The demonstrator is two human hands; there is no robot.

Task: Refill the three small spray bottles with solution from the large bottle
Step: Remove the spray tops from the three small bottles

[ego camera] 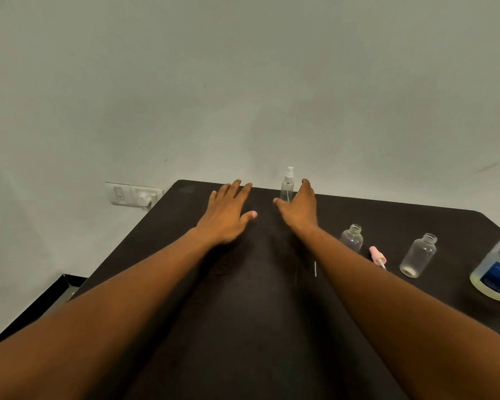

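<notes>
the light is dim and even, with a soft greenish-grey cast on the wall (pixel 243 82). the dark table (pixel 243 327) soaks up most of it and shows almost no glare. faint, diffuse shadows sit under the arms, no hard edges. wide-angle distortion bends the table's far edge and stretches the near forearms. the whole picture is slightly soft; the large bottle (pixel 495 269) at the right edge is smeared and tilted by the lens, its label unreadable.

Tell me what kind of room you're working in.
Probably a plain home or office room: a dark table against a bare pale wall, with a wall socket beside it.
</notes>
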